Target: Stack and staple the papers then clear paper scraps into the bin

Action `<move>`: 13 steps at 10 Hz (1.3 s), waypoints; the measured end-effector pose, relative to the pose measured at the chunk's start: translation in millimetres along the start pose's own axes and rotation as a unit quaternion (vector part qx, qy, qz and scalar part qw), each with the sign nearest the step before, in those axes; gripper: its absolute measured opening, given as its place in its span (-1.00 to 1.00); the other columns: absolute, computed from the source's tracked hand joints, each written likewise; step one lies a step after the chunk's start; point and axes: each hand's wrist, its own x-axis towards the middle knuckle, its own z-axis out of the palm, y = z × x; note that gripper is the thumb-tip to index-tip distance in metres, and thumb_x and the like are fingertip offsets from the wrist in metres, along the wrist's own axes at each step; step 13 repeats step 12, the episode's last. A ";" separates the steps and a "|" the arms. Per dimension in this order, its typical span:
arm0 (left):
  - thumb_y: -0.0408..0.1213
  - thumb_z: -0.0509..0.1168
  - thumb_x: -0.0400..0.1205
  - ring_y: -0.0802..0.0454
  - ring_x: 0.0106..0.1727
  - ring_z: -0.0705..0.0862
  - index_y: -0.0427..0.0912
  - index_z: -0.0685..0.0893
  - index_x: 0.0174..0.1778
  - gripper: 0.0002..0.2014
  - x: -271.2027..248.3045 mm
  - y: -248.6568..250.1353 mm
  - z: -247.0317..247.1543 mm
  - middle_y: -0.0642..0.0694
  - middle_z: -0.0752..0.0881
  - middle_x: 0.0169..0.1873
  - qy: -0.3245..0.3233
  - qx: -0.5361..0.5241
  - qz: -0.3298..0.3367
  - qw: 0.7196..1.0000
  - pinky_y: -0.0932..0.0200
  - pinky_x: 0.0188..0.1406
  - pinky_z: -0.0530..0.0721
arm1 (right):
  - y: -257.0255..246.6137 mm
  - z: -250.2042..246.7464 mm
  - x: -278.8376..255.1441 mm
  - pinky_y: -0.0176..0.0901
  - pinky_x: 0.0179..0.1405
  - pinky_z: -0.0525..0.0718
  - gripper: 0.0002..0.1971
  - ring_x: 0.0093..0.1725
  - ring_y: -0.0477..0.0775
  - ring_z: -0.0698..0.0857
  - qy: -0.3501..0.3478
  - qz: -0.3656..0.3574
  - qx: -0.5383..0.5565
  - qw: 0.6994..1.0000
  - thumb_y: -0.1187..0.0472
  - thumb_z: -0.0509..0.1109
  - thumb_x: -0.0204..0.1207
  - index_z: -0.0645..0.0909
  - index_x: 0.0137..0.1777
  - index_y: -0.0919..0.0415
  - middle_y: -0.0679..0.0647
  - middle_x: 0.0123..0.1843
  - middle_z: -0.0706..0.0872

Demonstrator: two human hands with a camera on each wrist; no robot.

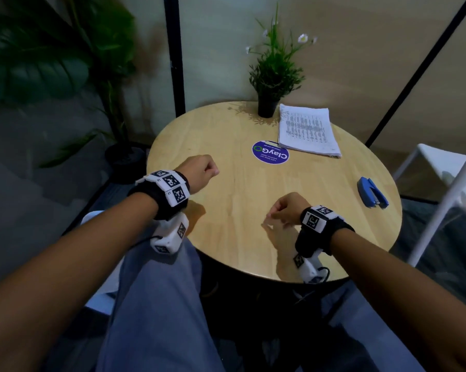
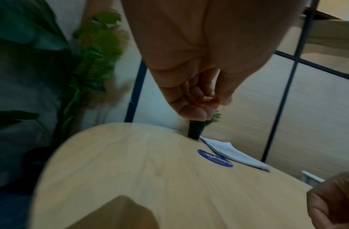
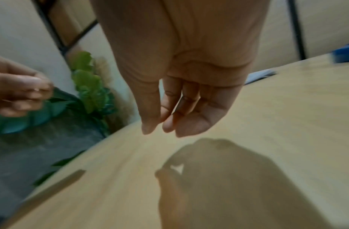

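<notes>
A stack of printed papers (image 1: 307, 130) lies at the table's far right, also seen in the left wrist view (image 2: 234, 155). The blue stapler (image 1: 372, 193) rests near the right edge, apart from both hands. My left hand (image 1: 202, 173) hovers over the left of the table with its fingers (image 2: 191, 108) curled tight into the palm and nothing visible in them. My right hand (image 1: 276, 210) hangs just above the near middle of the table. Its fingers (image 3: 181, 124) droop loosely beside the thumb and hold nothing. No scraps or bin show in any view.
The round wooden table (image 1: 226, 210) carries a small potted plant (image 1: 268, 106) at the back and a purple round sticker (image 1: 270, 156) beside the papers. A white chair (image 1: 441, 189) stands at the right and a large leafy plant (image 1: 65, 63) at the left.
</notes>
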 end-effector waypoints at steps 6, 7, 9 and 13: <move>-0.35 0.18 0.61 -0.14 -0.15 0.63 -0.19 0.51 -0.36 -0.80 -101.0 -235.0 -61.6 -0.21 0.66 -0.25 0.047 -0.009 -0.295 0.954 0.07 -0.04 0.61 | -314.2 185.1 38.3 0.00 -0.16 0.82 -0.80 -0.27 0.09 0.80 -0.122 -0.284 -0.198 0.930 0.12 0.54 0.28 0.79 -0.22 0.26 0.08 -0.21 0.84; -0.33 0.21 0.57 -0.11 -0.15 0.61 -0.09 0.45 -0.44 -0.75 -109.5 -253.7 -58.6 -0.17 0.65 -0.25 0.033 -0.008 -0.312 0.950 0.05 0.00 0.63 | -324.4 208.4 44.6 0.14 -0.13 0.82 -0.79 -0.24 0.20 0.82 -0.157 -0.275 -0.238 0.918 0.18 0.53 0.31 0.78 -0.11 0.28 0.21 -0.17 0.83; -0.33 0.42 0.48 -0.01 -0.26 0.59 -0.05 0.49 -0.53 -0.69 -113.6 -275.3 -53.2 -0.03 0.62 -0.41 0.026 -0.023 -0.339 0.940 0.10 -0.10 0.64 | -328.2 228.6 55.4 -0.03 -0.20 0.83 -0.74 -0.43 0.01 0.78 -0.184 -0.260 -0.262 0.911 0.03 0.63 0.20 0.80 -0.27 0.23 0.06 -0.37 0.82; -0.64 0.16 0.58 -0.10 -0.43 0.65 -0.33 0.73 0.02 -0.71 -110.2 -276.4 -48.5 -0.24 0.74 -0.16 0.031 -0.121 -0.353 0.927 0.11 -0.28 0.75 | -319.5 212.3 50.3 0.06 -0.07 0.82 -0.75 -0.16 0.20 0.83 -0.191 -0.257 -0.157 0.934 0.47 0.37 0.48 0.75 0.11 0.28 0.25 -0.05 0.82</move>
